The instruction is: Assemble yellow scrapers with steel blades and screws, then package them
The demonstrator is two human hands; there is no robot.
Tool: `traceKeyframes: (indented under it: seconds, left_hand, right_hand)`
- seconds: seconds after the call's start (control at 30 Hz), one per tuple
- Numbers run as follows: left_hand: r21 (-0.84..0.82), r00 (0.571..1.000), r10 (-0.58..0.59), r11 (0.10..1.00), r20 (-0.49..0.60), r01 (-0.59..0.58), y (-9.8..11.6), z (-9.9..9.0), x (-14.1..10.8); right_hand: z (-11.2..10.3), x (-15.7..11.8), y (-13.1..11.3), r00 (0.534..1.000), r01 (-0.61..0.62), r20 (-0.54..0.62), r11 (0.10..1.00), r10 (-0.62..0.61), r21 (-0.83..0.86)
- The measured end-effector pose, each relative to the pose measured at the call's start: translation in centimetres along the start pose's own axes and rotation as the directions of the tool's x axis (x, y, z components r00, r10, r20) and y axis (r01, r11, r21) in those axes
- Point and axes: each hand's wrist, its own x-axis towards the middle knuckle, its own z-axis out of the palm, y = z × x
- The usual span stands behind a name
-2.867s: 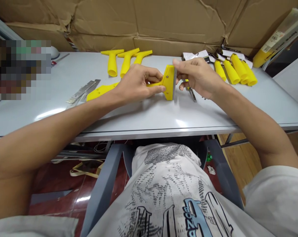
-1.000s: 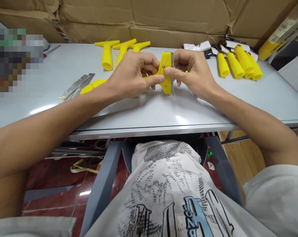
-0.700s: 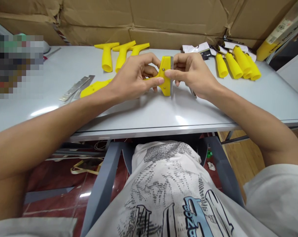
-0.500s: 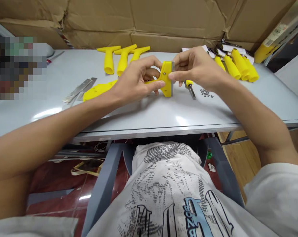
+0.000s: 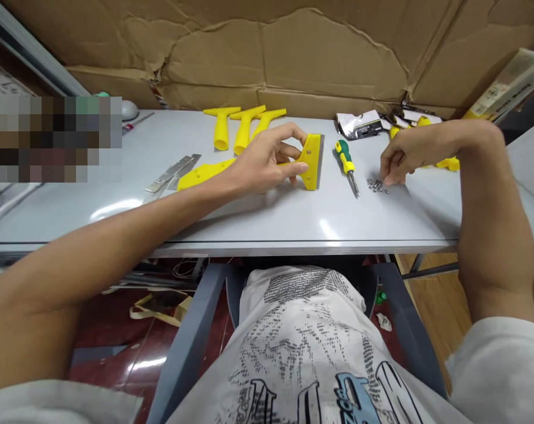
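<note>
My left hand (image 5: 267, 159) is closed around a yellow scraper (image 5: 312, 162), its head upright with a metal blade along the right edge. Two small screws or holes show on the head's face. At the right, my right hand (image 5: 402, 156) has its fingertips pinched together at the edge of a pile of small screws (image 5: 373, 185); whether a screw is between them is hidden. A green and yellow screwdriver (image 5: 345, 158) lies between the two hands, tip towards me.
Several yellow handles (image 5: 221, 131) stand at the back. Left of my left hand lie metal blades (image 5: 172, 172) and a yellow scraper part (image 5: 205, 172). Black-and-white packaging (image 5: 359, 125) lies at the back right, near more yellow handles (image 5: 448, 163). A cardboard wall (image 5: 329, 59) closes the back.
My right hand has let go of the scraper's blade side and moved right to the screws. My left hand still holds the scraper. The view has shifted slightly.
</note>
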Motion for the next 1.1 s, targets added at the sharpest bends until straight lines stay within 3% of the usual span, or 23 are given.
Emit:
traceKeyframes:
  seconds: [0.13,0.23,0.33,0.43,0.5,0.53,0.63,0.67,0.73,0.83,1.0,1.1]
  left_hand:
    - [0.012,1.000,-0.025,1.000,0.006,0.025,0.2,-0.1,0.0]
    - [0.025,0.999,-0.046,0.999,0.008,0.045,0.2,-0.2,0.0]
    - [0.028,0.998,-0.065,0.997,0.001,0.065,0.2,-0.2,0.1]
    - [0.035,0.996,-0.086,0.996,-0.003,0.086,0.2,-0.2,0.1]
    - [0.045,0.995,-0.095,0.994,0.002,0.095,0.4,-0.3,0.0]
    - [0.050,0.995,-0.099,0.994,0.003,0.098,0.5,-0.3,0.0]
    - [0.060,0.994,-0.105,0.993,-0.004,0.105,0.7,-0.3,-0.1]
    - [0.061,0.994,-0.108,0.992,-0.010,0.109,0.7,-0.3,-0.1]
    - [0.060,0.993,-0.117,0.991,-0.021,0.118,0.6,-0.2,-0.1]
    - [0.046,0.994,-0.109,0.993,-0.022,0.110,0.4,-0.1,-0.1]
    - [0.042,0.998,-0.059,0.997,0.025,0.058,0.6,0.0,-0.3]
    - [0.039,0.999,-0.048,0.998,0.025,0.047,0.8,0.2,-0.5]
  right_hand:
    - [0.4,0.7,0.0,0.995,0.071,-0.073,0.995,-0.066,0.068]
    - [0.4,1.5,0.5,0.997,0.076,-0.023,0.997,-0.075,0.028]
    - [0.1,2.0,1.5,0.987,0.156,-0.034,0.988,-0.155,0.014]
    - [-0.3,1.4,1.5,0.950,0.216,-0.232,0.976,-0.208,0.011]
    - [0.0,0.3,0.2,0.872,0.260,-0.429,0.966,-0.235,0.000]
    - [0.3,-0.3,-1.0,0.808,0.313,-0.526,0.950,-0.266,0.001]
    - [1.9,-1.7,-5.4,0.512,0.593,-0.787,0.805,-0.343,0.035]
    - [2.5,-1.8,-6.9,0.447,0.656,-0.819,0.754,-0.360,0.027]
    - [3.9,-1.8,-9.5,0.430,0.689,-0.821,0.724,-0.376,0.030]
    - [5.4,-1.1,-11.8,0.428,0.665,-0.824,0.747,-0.371,0.009]
    - [6.5,-0.3,-12.8,0.394,0.633,-0.884,0.772,-0.253,0.061]
    - [6.9,-0.1,-13.1,0.364,0.656,-0.894,0.753,-0.261,0.047]
